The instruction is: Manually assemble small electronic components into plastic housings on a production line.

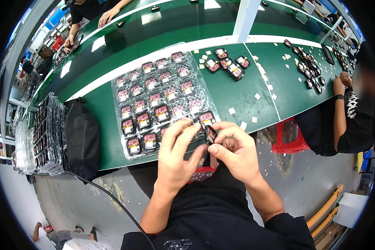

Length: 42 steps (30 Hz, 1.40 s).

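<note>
My right hand (239, 152) pinches a small black rounded device (211, 134) between thumb and fingers, tilted on edge above the near side of the table. Beside it, my left hand (174, 156) has its fingers spread and holds nothing; its thumb comes close to the device. In front of both lies a clear plastic blister tray (180, 106) with rows of similar black devices, which carry reddish and yellow-white labels. A few of its pockets hold no device. My left fingers hide part of the tray's near right corner.
Several loose devices (236, 71) lie right of the tray, among scattered pale paper squares (231, 111). Stacked clear trays (48, 129) and a black mesh bag (81, 137) stand at left. Co-workers sit right and far left. A metal post (242, 21) rises behind the table.
</note>
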Motion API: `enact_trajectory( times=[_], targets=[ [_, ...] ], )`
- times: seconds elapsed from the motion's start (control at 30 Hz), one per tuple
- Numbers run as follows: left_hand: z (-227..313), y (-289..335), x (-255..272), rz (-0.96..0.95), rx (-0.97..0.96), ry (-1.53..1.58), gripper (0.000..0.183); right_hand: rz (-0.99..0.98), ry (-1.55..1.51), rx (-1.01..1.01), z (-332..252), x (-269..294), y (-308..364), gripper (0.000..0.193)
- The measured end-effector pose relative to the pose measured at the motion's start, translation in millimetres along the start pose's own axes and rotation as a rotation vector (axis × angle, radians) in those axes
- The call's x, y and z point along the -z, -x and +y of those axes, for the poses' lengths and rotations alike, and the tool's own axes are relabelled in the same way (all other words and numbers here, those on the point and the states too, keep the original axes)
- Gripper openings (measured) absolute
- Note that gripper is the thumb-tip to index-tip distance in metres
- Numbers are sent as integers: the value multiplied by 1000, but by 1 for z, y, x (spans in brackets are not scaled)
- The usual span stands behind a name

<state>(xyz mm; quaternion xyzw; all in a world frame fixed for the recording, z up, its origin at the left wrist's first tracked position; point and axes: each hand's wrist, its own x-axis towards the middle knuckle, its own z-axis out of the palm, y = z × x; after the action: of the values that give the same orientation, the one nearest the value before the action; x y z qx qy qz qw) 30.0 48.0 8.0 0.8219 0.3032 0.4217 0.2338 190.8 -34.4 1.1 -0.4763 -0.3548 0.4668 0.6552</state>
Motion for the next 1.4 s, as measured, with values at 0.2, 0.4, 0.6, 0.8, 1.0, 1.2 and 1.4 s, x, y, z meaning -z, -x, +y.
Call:
enact_trajectory(
  times=[0.2,0.4,0.6,0.8,1.0,1.2,1.4],
  targets=[
    [9,19,-11,41,-16,87,56,-61,-223,-152,0,-8,7,21],
    [5,37,-14,142,332,728,57,-203,437,37,-10,0,8,53],
    [0,37,-5,186,440,1020,60,-190,830,305,-22,-6,10,41],
    [-5,43,-3,166,489,1108,62,-25,1040,753,0,-2,5,35],
    [1,41,-1,146,484,1086,61,-7,1063,829,3,0,4,29],
    [3,41,0,124,518,1101,60,-11,998,764,7,1,4,27],
    [-4,44,2,105,555,1140,57,-27,707,462,6,1,8,19]
  ],
)
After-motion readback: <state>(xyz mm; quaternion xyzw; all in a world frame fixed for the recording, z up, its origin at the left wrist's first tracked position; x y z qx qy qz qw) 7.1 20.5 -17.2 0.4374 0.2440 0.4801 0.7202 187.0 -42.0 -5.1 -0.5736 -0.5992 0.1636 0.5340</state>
